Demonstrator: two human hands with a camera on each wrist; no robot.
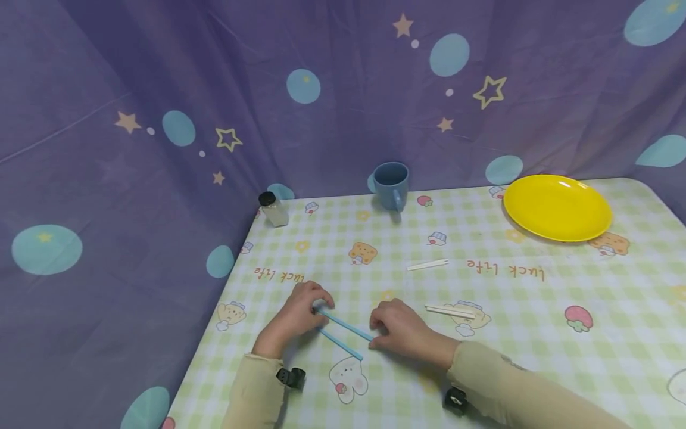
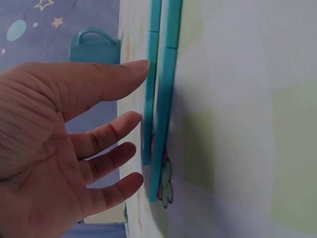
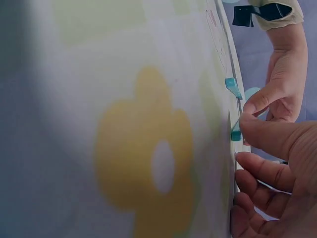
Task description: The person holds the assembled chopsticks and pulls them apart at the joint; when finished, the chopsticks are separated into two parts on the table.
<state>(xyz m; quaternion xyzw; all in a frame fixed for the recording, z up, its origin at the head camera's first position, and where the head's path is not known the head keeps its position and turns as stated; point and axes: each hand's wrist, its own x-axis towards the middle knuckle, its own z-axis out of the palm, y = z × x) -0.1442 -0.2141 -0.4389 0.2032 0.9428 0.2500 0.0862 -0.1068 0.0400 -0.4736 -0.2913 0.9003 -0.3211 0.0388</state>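
Observation:
Two light-blue sticks like chopsticks (image 1: 345,326) lie roughly side by side on the checked cloth, slanting between the hands. My left hand (image 1: 302,310) is at their far-left ends; in the left wrist view its thumb is at one stick (image 2: 153,89), with the fingers loosely bent and spread beside it. My right hand (image 1: 402,332) is by the near-right end of the upper stick. The right wrist view has that thumb (image 3: 267,136) against the blue end (image 3: 236,135), the other fingers apart below. Whether either thumb presses is unclear.
Short white sticks (image 1: 427,264) lie beyond the right hand, with more white sticks (image 1: 450,311) to its right. At the back stand a black-lidded jar (image 1: 274,210), a blue mug (image 1: 390,187) and a yellow plate (image 1: 557,208). A purple curtain (image 1: 343,131) hangs behind the table.

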